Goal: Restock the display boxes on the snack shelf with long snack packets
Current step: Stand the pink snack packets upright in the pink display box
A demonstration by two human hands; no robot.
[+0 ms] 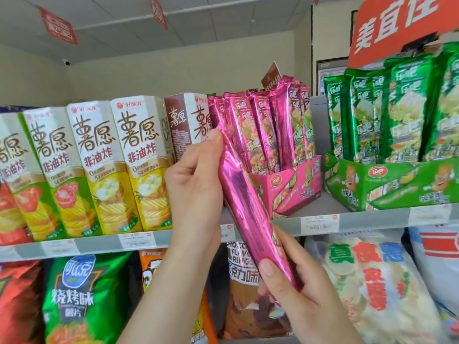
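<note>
Gripping packet [239,192]: left hand [193,192] up top, right hand [303,301] at btm; axis steep, just left of box [296,186].

One long pink foil snack packet [248,207] is held tilted, top leaning left, across the shelf [372,219] front edge, with the left hand [196,182] gripping its upper part and the right hand [298,294] its lower end. Just behind it, a pink display box [293,187] at the front edge holds upright pink packets [263,127]. To the right, apart, a green display box [387,187] holds upright green packets [407,108].
</note>
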